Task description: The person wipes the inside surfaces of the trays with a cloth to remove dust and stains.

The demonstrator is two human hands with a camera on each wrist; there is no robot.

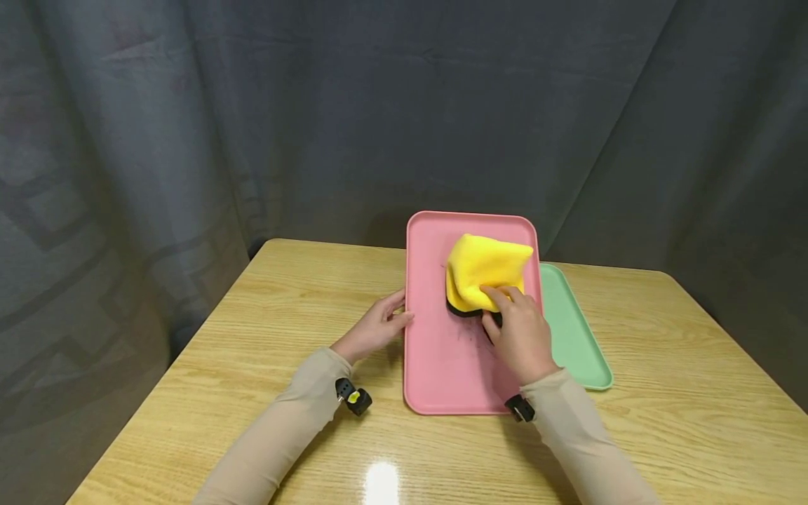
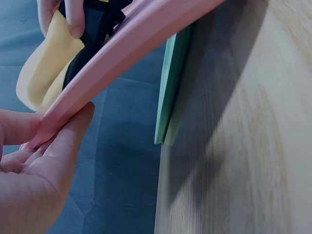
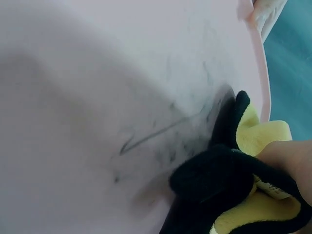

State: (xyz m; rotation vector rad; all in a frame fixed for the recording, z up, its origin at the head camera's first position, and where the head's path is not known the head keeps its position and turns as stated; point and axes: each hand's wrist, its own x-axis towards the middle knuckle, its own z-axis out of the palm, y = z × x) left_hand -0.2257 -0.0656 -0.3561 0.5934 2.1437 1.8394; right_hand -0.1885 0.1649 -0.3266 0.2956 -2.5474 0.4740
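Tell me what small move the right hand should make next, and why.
Probably sweep the soft yellow-and-black cloth, gripped in the right hand, over the dark smudges on the pink rectangular tray: the right wrist view shows marks uncovered beside the cloth's black side, and the left hand already holds the tray's edge.

Yellow-and-black cloth (image 1: pixel 482 266), pink tray (image 1: pixel 435 372) with dark smudges (image 3: pixel 155 135), green tray (image 1: pixel 571 337)

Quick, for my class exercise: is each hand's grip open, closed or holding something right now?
Left-hand grip: holding the pink tray by its edge.
Right-hand grip: holding the yellow-and-black cloth.
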